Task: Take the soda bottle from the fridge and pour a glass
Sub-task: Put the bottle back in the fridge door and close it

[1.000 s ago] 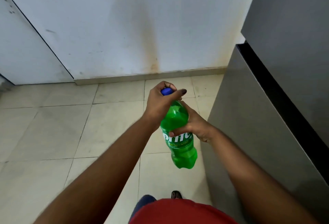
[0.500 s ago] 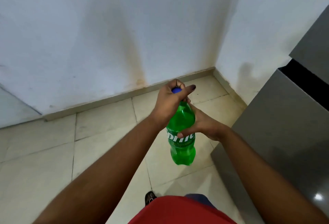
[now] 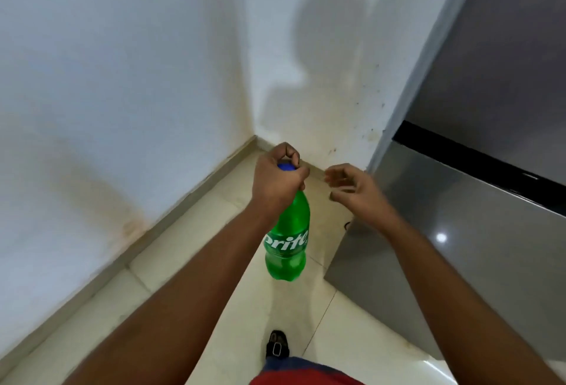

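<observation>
Left hand (image 3: 277, 181) has the grip: fingers curled tight round the neck and blue cap (image 3: 286, 166) of the green soda bottle (image 3: 288, 237). Bottle hangs straight below that grip, long axis near vertical, base down over the floor (image 3: 196, 250), touching nothing else. Cap sits inside the fist, at the top of the grip; label and body are all below it.

Right hand (image 3: 347, 185) is just beside the left grip, to its right, fingers spread and loosely curled, holding nothing. It does not touch the bottle. Gap between the two hands is small.

Fridge (image 3: 477, 231) is further right of the free hand, doors look shut. Bottle is out of it, so fetch part looks done. No glass in view, no tabletop in view, so pouring is not yet started.

Relation that matters: bottle body lies down from the left grip, and the free right hand is nearer to the neck than to the base. Judgement: for uncapping, the right hand would need to drop to the body below the grip to steady it, or take the cap while the left shifts down. One-hand hold at the neck looks swing-prone; bottle seems full, so heavy.
</observation>
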